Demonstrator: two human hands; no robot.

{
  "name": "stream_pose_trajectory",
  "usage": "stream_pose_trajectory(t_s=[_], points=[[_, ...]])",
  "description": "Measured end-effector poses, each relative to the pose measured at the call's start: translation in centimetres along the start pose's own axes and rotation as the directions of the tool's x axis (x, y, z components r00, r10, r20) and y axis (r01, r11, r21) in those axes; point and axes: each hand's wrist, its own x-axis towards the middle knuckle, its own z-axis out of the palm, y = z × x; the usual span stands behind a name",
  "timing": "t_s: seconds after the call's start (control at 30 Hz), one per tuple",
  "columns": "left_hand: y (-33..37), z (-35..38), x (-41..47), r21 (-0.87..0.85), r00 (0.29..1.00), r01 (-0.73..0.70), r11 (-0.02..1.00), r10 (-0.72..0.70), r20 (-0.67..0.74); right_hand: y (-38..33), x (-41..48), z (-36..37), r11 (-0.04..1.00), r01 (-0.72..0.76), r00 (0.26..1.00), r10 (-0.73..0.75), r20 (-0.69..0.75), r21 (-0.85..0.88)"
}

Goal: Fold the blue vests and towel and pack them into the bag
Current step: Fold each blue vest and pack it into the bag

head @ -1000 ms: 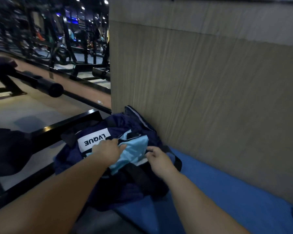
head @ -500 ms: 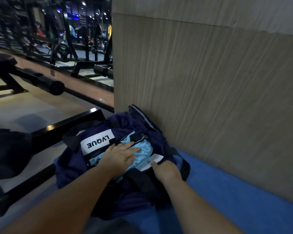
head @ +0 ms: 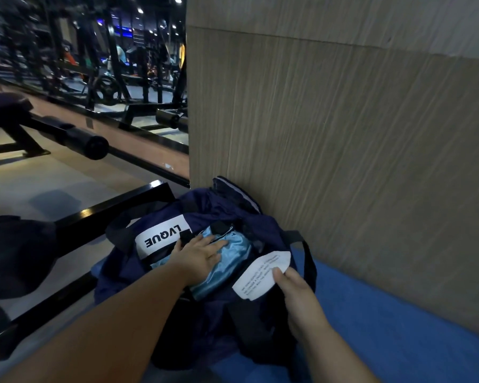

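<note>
A navy duffel bag [head: 205, 313] with a white "LVQUE" label lies open on the blue mat, against the wooden wall. Shiny light-blue fabric [head: 233, 252] fills its opening. My left hand [head: 198, 257] lies flat on that fabric with straight fingers, pressing it down into the bag. My right hand [head: 293, 286] grips the near edge of the bag's opening, thumb beside a white printed tag [head: 263, 275]. How the fabric is folded is hidden inside the bag.
A wooden wall panel [head: 343, 161] rises directly behind the bag. The blue mat [head: 398, 327] stretches to the right. Black gym bench frames [head: 75, 217] and a padded roller [head: 91, 146] stand to the left, with weight machines farther back.
My left hand has flattened and pushed the light-blue fabric deeper into the bag. My right hand slid to the near rim, pulling it open and showing the white tag.
</note>
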Motion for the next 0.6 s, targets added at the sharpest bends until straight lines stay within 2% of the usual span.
stream_pose_trajectory(t_s=[0.1,0.17,0.23,0.3,0.33,0.53,0.6], points=[[0.3,0.0,0.0,0.014,1.0,0.005,1.0,-0.005,0.006,-0.6,-0.7,-1.2,0.991,-0.004,1.0,0.002,0.014,0.134],[0.8,0.0,-0.3,0.014,1.0,-0.005,1.0,0.004,0.028,-0.3,-0.7,-1.6,0.991,-0.026,0.999,0.021,0.042,0.129],[1.4,0.2,-0.6,0.004,0.997,-0.034,0.999,0.033,0.068,0.2,-0.6,-1.6,0.997,-0.037,0.998,0.04,0.042,-0.067],[2.2,0.5,-1.0,-0.014,0.992,-0.064,0.998,0.065,0.106,0.5,-0.3,-1.2,0.94,-0.027,1.0,0.029,-0.001,-0.339],[2.5,0.7,-1.1,-0.021,0.991,-0.07,0.997,0.072,0.113,0.6,-0.2,-0.9,0.908,-0.025,1.0,0.017,-0.023,-0.419],[3.6,0.8,-1.9,0.009,0.99,-0.05,0.999,0.048,0.129,0.7,0.3,0.2,0.802,-0.019,0.999,-0.009,-0.044,-0.597],[4.1,1.1,-2.3,0.028,0.99,-0.048,0.998,0.043,0.137,0.4,-0.3,0.2,0.832,-0.01,0.999,-0.016,-0.043,-0.555]])
